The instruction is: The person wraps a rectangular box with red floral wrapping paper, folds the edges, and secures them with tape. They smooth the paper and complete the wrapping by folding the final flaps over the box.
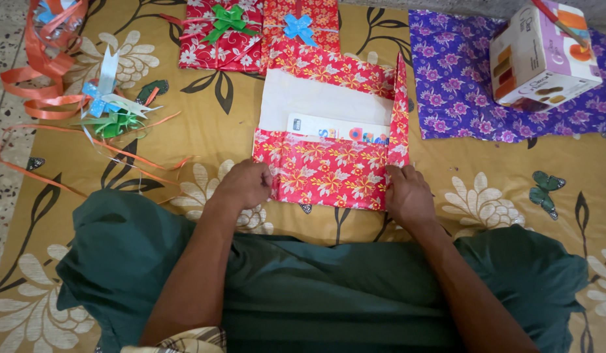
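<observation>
Fingers of the left hand (245,185) and right hand (407,195) are curling closed, pinching the near corners of the red floral wrapping paper (329,171) lying before two wrapped gifts (258,31) beyond it.

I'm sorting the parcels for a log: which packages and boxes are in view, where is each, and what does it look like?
Half-wrapped box: centre, white, in red flowered paper pinched by left hand and right hand.
Wrapped parcel: top, red flowered, green bow.
Second wrapped parcel: beside it, red, blue bow.
Carton: top right, white with orange and brown print, on purple flowered paper.
</observation>
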